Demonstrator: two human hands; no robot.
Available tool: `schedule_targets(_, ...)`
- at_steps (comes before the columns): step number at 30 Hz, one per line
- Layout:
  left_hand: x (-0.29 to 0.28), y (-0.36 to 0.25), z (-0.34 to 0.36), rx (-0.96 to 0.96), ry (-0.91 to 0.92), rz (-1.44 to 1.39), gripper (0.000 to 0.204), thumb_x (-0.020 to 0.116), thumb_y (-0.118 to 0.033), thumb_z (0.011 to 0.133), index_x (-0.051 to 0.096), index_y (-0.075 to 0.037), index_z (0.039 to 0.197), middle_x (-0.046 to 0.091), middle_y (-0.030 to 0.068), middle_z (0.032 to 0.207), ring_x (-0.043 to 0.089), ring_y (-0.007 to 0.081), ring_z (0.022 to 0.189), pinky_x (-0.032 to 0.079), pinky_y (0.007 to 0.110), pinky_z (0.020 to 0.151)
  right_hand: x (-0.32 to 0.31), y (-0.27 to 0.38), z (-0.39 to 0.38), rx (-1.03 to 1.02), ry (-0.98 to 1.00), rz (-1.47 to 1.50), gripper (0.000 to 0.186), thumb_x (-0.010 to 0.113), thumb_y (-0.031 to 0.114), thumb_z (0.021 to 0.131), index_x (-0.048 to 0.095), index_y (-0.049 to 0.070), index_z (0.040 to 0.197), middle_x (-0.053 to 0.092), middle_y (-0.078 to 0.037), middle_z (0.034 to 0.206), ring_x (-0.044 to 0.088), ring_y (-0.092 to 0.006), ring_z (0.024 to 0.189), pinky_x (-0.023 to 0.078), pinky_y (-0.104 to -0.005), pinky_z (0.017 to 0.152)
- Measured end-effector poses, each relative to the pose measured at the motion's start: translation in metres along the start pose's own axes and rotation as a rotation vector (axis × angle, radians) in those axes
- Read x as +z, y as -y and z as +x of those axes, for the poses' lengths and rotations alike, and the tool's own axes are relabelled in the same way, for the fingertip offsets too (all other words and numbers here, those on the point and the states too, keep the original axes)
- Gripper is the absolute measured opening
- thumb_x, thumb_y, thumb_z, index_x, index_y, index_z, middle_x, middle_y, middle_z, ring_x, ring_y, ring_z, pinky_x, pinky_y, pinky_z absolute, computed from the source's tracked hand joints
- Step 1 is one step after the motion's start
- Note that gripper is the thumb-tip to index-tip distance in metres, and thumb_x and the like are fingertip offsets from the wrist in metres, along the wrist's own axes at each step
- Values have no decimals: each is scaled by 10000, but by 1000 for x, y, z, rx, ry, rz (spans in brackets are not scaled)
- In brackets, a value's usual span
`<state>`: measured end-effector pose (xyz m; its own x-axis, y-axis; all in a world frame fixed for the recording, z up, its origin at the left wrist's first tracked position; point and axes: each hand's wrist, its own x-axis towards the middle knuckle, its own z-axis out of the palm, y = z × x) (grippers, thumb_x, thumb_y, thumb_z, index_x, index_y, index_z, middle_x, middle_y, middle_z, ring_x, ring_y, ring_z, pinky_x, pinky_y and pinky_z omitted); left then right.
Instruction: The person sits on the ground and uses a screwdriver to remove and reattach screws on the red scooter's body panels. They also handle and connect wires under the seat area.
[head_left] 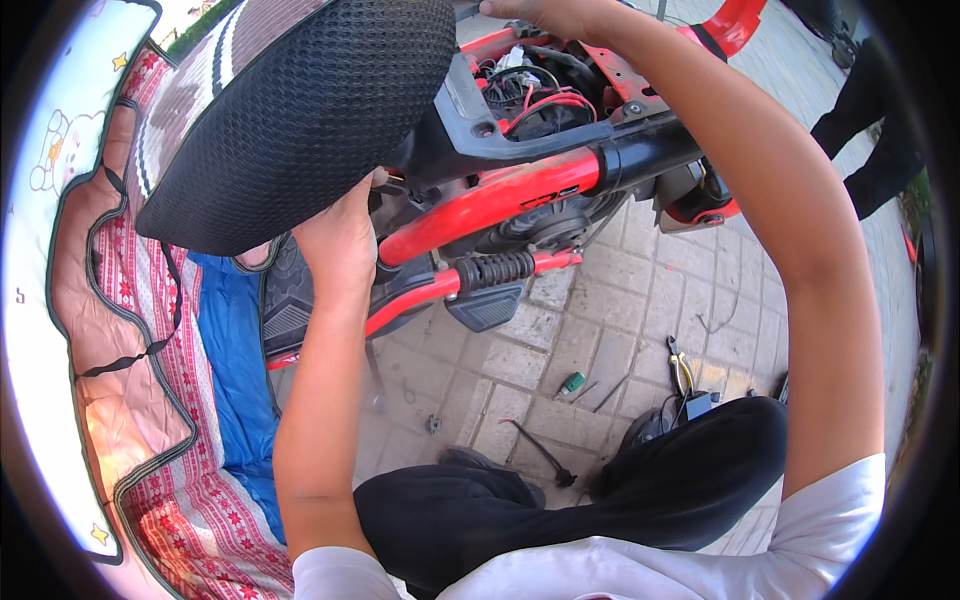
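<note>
A black mesh-covered seat (290, 110) is tilted up on a red scooter (480, 200). My left hand (338, 230) is under the seat's lower right edge, fingers closed on it and partly hidden. My right hand (530, 15) reaches to the seat's upper end at the top of the view, fingers curled at its edge. Right of the seat, an open compartment (540, 85) shows red and black wires and white connectors. Below it are a red tube and a black coil spring (490, 271).
Quilted covers (120, 380) hang at the left. On the pavement (600, 310) lie yellow-handled pliers (680, 365), a green-handled tool (572, 383), a black cable (540, 450) and a dark box (697, 405). Another person's dark trouser legs (865, 140) stand at the upper right.
</note>
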<state>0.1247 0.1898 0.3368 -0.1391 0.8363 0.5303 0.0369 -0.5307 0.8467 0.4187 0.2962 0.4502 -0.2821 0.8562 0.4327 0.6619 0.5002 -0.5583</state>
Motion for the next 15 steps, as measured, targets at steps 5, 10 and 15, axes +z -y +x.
schedule_targets(5,-2,-3,-6,-84,5,-12,146,716,-107,941,689,18,1012,703,68,857,658,144,728,543,287,718,13,-10,-2,-177,-19,-298,366,736,244,881,681,-29,1118,723,-176,996,683,-260,950,553,-381,845)
schedule_targets(10,-12,-11,-7,-91,57,340,211,720,-125,943,649,54,1028,693,71,860,648,115,741,532,258,696,32,48,-57,-318,21,-254,590,715,501,875,671,-1,1182,695,-230,1028,675,-405,972,535,-409,886)
schedule_targets(15,-23,15,-22,-10,28,188,380,717,-134,948,517,65,1203,672,77,967,637,110,791,512,253,721,77,63,-74,-462,38,-449,843,695,651,807,543,99,1425,487,-216,1460,422,-424,1374,355,-561,1100)
